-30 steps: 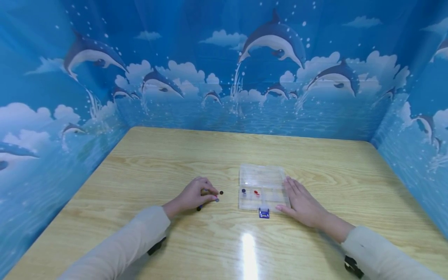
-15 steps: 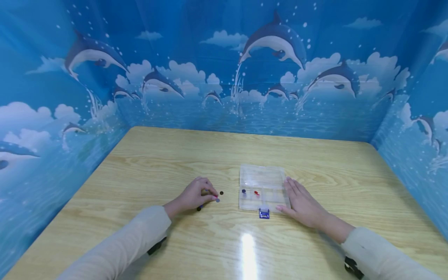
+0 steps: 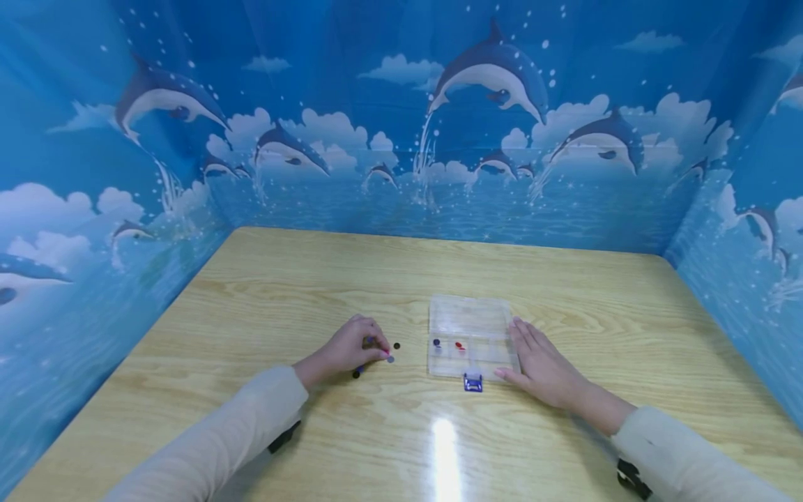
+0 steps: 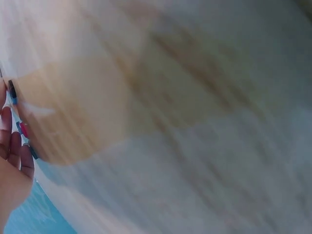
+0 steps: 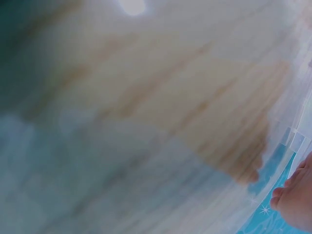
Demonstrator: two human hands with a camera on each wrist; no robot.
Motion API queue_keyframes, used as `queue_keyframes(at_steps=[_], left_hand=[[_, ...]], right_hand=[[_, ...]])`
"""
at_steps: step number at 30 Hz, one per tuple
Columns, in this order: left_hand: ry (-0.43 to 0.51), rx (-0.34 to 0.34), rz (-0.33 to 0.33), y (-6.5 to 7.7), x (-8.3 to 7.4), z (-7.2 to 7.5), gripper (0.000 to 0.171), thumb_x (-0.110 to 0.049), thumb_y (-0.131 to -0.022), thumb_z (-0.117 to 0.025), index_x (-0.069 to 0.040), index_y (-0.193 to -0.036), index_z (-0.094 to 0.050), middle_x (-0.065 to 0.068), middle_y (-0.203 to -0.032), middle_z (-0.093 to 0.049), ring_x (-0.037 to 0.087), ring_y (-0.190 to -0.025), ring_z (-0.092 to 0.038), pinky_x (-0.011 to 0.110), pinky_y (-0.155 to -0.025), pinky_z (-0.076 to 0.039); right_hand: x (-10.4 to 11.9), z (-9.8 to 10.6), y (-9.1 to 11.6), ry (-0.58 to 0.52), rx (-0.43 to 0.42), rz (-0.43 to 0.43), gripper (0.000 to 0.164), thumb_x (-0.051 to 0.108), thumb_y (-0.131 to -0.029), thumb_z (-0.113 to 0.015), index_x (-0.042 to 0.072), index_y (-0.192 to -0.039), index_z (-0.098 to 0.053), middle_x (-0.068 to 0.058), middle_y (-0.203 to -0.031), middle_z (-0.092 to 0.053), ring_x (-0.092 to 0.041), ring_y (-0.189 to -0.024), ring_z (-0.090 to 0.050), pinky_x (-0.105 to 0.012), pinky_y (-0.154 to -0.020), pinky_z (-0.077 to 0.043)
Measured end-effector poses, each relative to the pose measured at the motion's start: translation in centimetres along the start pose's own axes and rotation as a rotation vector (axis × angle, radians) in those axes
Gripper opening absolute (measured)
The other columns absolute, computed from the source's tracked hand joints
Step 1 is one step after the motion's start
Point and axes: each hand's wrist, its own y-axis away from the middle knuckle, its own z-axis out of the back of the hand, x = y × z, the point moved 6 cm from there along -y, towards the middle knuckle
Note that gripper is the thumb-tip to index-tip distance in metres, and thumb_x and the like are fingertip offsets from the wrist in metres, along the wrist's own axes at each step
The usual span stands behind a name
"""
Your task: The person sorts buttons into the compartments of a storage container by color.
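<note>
My left hand (image 3: 348, 347) is low over the table, thumb and forefinger pinching a small red disc (image 3: 385, 353). Beside the fingertips lie a blue-grey disc (image 3: 391, 360) and a black disc (image 3: 396, 346). Another black disc (image 3: 356, 374) sits under the palm side, and others are partly hidden by the hand. A clear plastic compartment box (image 3: 470, 314) stands with its lid raised. Inside are a dark blue disc (image 3: 436, 342) and red discs (image 3: 459, 345) in separate compartments. My right hand (image 3: 544, 369) rests against the box's right side, fingers straight.
A blue latch (image 3: 473, 383) juts from the box's front edge. Wood-grain table (image 3: 314, 265) surrounds everything, with a dolphin-print curtain (image 3: 389, 188) behind and at both sides. Both wrist views are mostly blurred table, with fingers at their edges.
The left fingertips have shifted very slightly at the red disc. The right hand and the box have stayed put.
</note>
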Motion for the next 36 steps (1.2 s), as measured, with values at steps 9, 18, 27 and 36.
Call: queue_keyframes(at_steps=[9,18,27,36], left_hand=[[-0.006,-0.050,-0.031,0.00,0.16,0.21,0.008,-0.017,-0.073,-0.076,-0.014,-0.076,-0.069,-0.002,-0.080,-0.066,0.013,-0.083,-0.050,0.026,-0.077,-0.038],[-0.014,-0.040,0.000,-0.11,0.39,0.20,0.011,-0.020,-0.071,-0.077,-0.016,-0.071,-0.068,-0.006,-0.076,-0.063,0.010,-0.081,-0.046,0.024,-0.075,-0.036],[0.004,-0.072,-0.056,-0.27,0.20,0.73,0.007,-0.016,-0.076,-0.073,-0.012,-0.072,-0.070,-0.001,-0.076,-0.067,0.011,-0.077,-0.054,0.027,-0.078,-0.040],[0.023,-0.067,-0.007,-0.54,0.23,0.86,0.007,-0.017,-0.080,-0.071,-0.013,-0.074,-0.070,-0.003,-0.073,-0.068,0.005,-0.070,-0.050,0.022,-0.072,-0.037]], right_hand=[[-0.25,-0.26,-0.22,-0.009,0.024,-0.015,0.085,0.049,-0.091,-0.049,-0.012,-0.141,-0.018,-0.031,-0.149,-0.015,-0.045,-0.137,-0.018,-0.055,-0.111,-0.018],[-0.19,-0.15,-0.14,-0.008,0.012,-0.009,0.084,0.048,-0.091,-0.049,-0.012,-0.141,-0.018,-0.031,-0.149,-0.016,-0.045,-0.137,-0.019,-0.055,-0.111,-0.018],[-0.20,-0.09,-0.14,-0.014,0.010,-0.006,0.085,0.048,-0.091,-0.050,-0.012,-0.141,-0.018,-0.031,-0.149,-0.016,-0.045,-0.137,-0.018,-0.055,-0.110,-0.018],[-0.22,-0.17,-0.15,-0.014,0.020,-0.010,0.084,0.048,-0.091,-0.049,-0.012,-0.141,-0.018,-0.031,-0.149,-0.015,-0.045,-0.137,-0.018,-0.055,-0.110,-0.018]])
